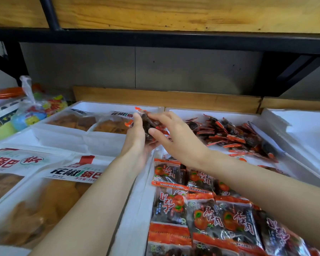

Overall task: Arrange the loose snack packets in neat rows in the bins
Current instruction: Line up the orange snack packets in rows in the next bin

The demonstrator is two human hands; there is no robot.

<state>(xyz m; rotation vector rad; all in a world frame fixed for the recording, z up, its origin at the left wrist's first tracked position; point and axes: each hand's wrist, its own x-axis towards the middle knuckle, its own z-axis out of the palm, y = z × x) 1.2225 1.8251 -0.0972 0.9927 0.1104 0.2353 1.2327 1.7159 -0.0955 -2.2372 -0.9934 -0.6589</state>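
Gripping a stack of packets (149, 128), the left hand (137, 143) is steadied by the right hand (175, 135); loose packets (235, 135) lie right, nearer the right hand.

You have a single view, from a wide-angle camera worn on the head, looking forward and down over white foam bins (142, 209) set on a store shelf, with a wooden shelf board (174, 13) overhead at 12 o'clock. It sits close: both forearms enter from 6 o'clock and fill the lower frame, the left hand (137, 137) and right hand (175, 135) meeting near centre. Straight edges bow toward the frame's borders.
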